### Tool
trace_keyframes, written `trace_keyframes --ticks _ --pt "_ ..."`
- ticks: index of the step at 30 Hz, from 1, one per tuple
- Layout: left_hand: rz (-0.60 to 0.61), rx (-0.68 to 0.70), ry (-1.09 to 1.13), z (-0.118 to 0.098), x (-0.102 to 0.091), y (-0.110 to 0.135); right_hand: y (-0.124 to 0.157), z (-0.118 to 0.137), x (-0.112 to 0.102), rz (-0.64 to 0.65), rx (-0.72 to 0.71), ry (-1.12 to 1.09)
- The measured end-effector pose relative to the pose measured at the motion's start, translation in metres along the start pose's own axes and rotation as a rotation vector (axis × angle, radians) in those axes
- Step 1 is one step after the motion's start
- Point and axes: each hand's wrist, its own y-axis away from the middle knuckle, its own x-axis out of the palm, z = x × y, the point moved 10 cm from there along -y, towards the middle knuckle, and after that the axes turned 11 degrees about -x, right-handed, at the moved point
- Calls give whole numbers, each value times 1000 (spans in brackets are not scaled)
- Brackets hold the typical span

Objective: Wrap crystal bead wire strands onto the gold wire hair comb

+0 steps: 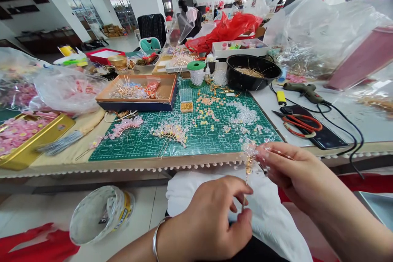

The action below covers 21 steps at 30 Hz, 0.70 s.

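My right hand pinches a beaded flower ornament with clear and pale pink beads, held just past the table's front edge. Gold-coloured beads run down from it onto a thin wire. Lower down, the thumb and index finger of my left hand close around that wire. A white cloth covers my lap below both hands. On the green cutting mat lie a beaded floral hairpiece with wire prongs and a pink one. Loose clear beads and peach flower pieces are scattered there too.
A hot glue gun, orange-handled pliers and a phone lie at right. Behind the mat are a black bowl, a wire spool and an open box. A white bucket stands on the floor.
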Motion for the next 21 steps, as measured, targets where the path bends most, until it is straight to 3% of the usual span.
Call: trace_keyframes --ticks 3,6,14,21 --pt "5 -452 510 48 6 -3 -1 -8 3 5 3 66" --pt "71 -670 768 63 18 -6 -1 -15 8 22 -42 171" --pt "71 -713 783 65 22 -9 4 3 5 -89 -205 576" --pt "68 -674 799 63 22 -8 3 15 8 -36 -270 817"
